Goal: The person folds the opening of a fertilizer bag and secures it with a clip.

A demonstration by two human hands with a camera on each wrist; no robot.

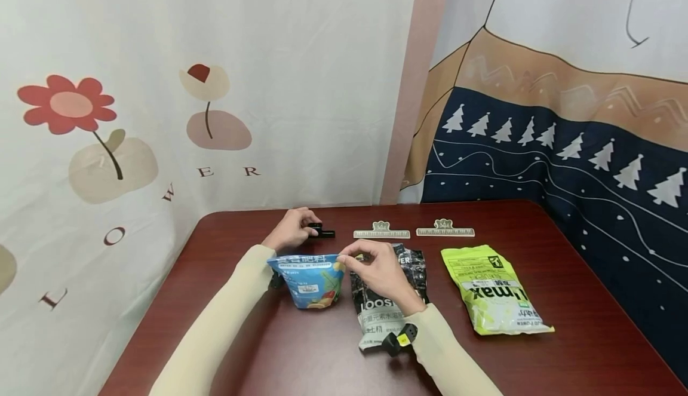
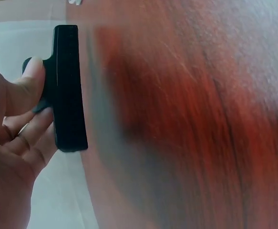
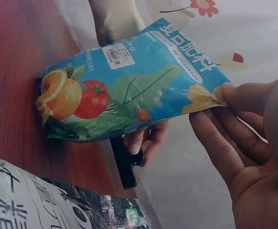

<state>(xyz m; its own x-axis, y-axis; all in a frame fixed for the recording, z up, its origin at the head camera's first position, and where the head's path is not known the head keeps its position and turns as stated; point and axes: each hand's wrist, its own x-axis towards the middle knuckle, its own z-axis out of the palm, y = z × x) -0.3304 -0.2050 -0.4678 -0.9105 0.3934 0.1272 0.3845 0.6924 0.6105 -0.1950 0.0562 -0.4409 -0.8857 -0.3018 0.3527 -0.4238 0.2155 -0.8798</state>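
My left hand [image 1: 292,229] pinches a black bag clip [image 2: 68,90] by its short handle, thumb on one side and fingers on the other. It is beyond the blue bag, near the table's far edge. A blue fertilizer bag [image 1: 312,285], printed with an orange, a tomato and leaves, stands upright in front of the left wrist. With thumb and fingertips my right hand [image 1: 378,267] pinches the bag's top right corner [image 3: 210,98]. The bag's top edge is drawn out flat. In the right wrist view the clip appears behind the bag, apart from it.
Under the right forearm lies a black and white bag [image 1: 371,318]. A yellow-green bag [image 1: 494,294] lies to its right. Two pale ruler-like clips with crown-shaped tops, a left one [image 1: 381,232] and a right one [image 1: 445,229], rest along the far edge of the red-brown table [image 1: 301,354].
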